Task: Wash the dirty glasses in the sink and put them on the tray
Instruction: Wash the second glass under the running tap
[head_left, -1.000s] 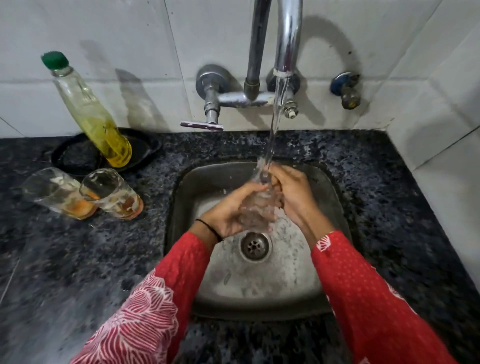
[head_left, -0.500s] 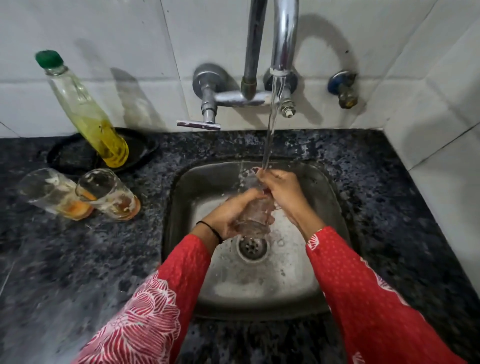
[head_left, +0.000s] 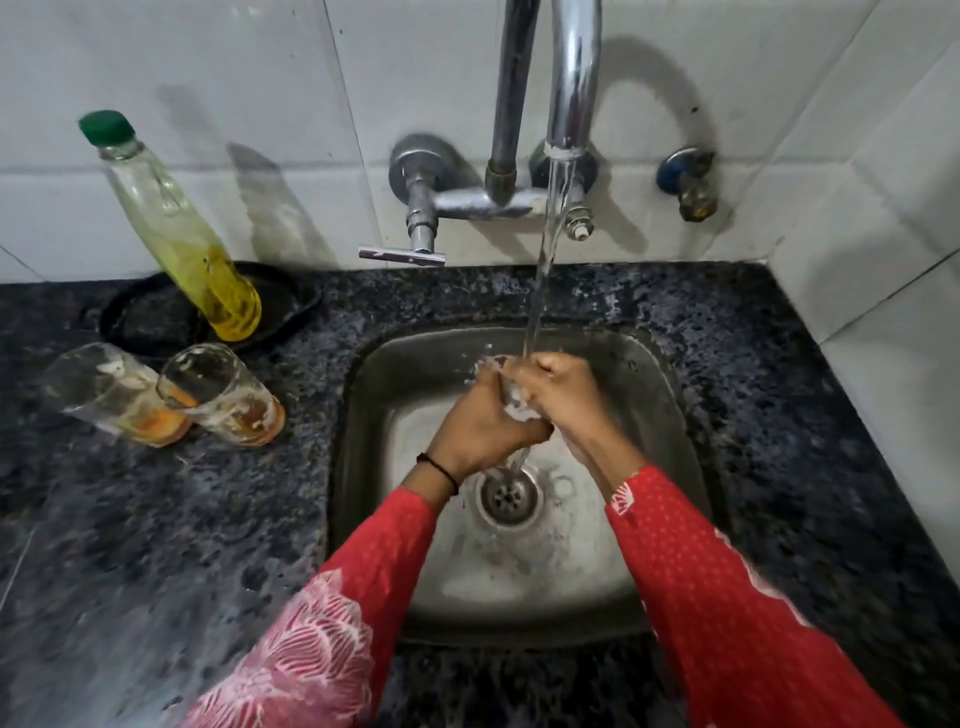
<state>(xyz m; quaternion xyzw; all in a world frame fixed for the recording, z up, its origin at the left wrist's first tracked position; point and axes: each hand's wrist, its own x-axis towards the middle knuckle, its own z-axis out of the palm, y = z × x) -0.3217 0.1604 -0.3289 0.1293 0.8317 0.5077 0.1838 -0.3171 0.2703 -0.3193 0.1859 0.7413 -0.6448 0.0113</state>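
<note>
Shows, at left on the tabletop (head_left: 156, 519), a far-left glass (head_left: 117, 397) and a second glass (head_left: 223, 397), both with orange dregs and unwashed, just in front of the black tray (head_left: 293, 306), with only a bottle (head_left: 182, 234) visible on it. Shows, at centre over the sink (head_left: 670, 395), a third glass (head_left: 515, 408) under running water (head_left: 545, 249), gripped between left hand (head_left: 480, 428) and right hand (head_left: 563, 395), fingers (head_left: 550, 366) of both curled round it. Suggests an early stage: one glass mid-rinse, two waiting, none yet on the tray.

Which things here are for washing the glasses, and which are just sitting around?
For the job: held glass, left hand, right hand, dirty glass nearest the sink, dirty glass beside it, tap, sink, black tray.
Just sitting around: green-capped bottle, blue valve.
</note>
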